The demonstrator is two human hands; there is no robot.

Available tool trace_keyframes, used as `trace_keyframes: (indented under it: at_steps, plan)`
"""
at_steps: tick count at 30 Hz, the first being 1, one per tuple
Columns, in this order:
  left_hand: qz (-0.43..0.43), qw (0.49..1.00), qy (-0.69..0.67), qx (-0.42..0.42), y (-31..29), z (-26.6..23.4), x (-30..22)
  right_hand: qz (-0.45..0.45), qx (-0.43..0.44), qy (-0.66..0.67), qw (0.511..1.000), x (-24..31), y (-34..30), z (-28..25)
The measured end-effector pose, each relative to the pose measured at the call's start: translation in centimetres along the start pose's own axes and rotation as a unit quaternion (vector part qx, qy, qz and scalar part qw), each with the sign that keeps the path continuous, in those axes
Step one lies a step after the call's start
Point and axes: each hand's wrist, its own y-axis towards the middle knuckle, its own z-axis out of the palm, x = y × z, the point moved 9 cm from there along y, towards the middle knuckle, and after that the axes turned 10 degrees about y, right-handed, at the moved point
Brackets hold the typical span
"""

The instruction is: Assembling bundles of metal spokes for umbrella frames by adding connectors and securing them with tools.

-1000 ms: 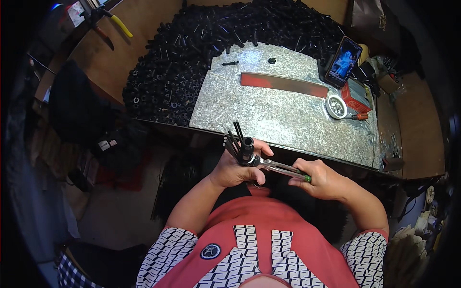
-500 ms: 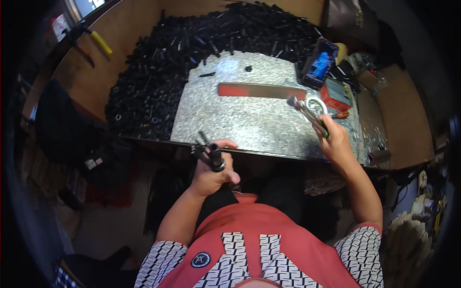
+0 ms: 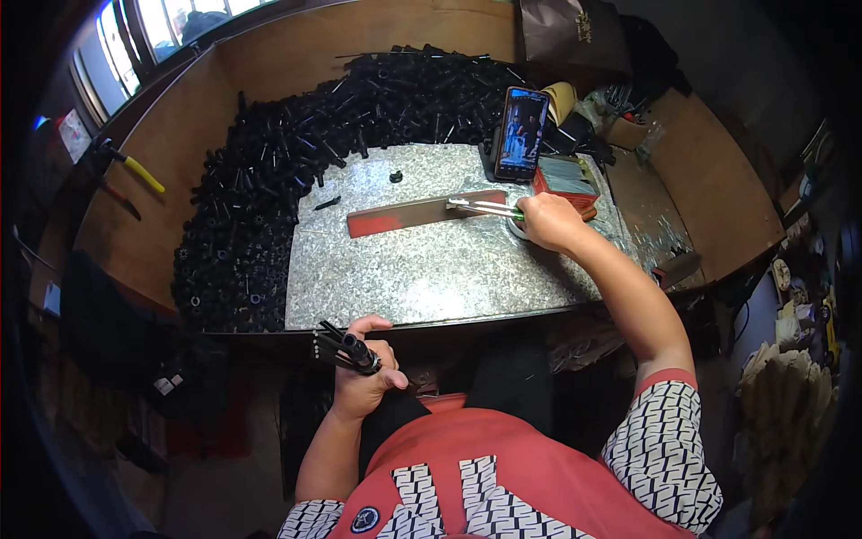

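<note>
Two hands apart | left hand [image 3: 364,382] grips black rods [image 3: 346,349] | right hand [image 3: 549,222] grips pliers [image 3: 485,208]

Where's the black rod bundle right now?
In the head view, the black rod bundle is in the left hand, low and left of centre, just below the near edge of the speckled metal worktop.

The small black parts [image 3: 346,349] gripped in the left hand [image 3: 364,382] are partly covered by its fingers, so their number cannot be told. The handles of the tweezers [image 3: 485,208] are hidden inside the right hand [image 3: 549,222] (only the tips show).
</note>
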Motion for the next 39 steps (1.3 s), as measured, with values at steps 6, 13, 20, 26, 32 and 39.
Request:
trace_keyframes:
  at_steps: [6, 13, 20, 26, 32, 39]
  plan:
    - [-0.004, 1.0, -0.004, 0.003, 0.1, 0.1, 0.3, -0.01, 0.001, 0.009, 1.0, 0.4, 0.2, -0.1]
    - [-0.009, 1.0, -0.004, 0.002, 0.1, 0.1, 0.5, -0.016, -0.02, 0.031, 0.999, -0.7, 0.4, 0.3]
    - [-0.002, 1.0, -0.005, 0.007, 0.1, 0.2, 0.5, 0.017, 0.042, 0.053, 0.998, -0.1, 0.4, 0.6]
    - [-0.006, 1.0, -0.011, 0.004, 0.0, 0.1, 0.4, -0.011, -0.008, 0.037, 0.999, -0.8, 0.4, 0.6]
    - [-0.002, 1.0, -0.009, 0.003, -0.1, 0.1, 0.5, -0.014, 0.029, 0.048, 0.998, -0.8, 0.2, 0.6]
    - [0.016, 1.0, 0.022, 0.013, -0.1, 0.4, 0.3, -0.04, 0.029, 0.02, 0.999, -0.6, 0.6, 1.4]
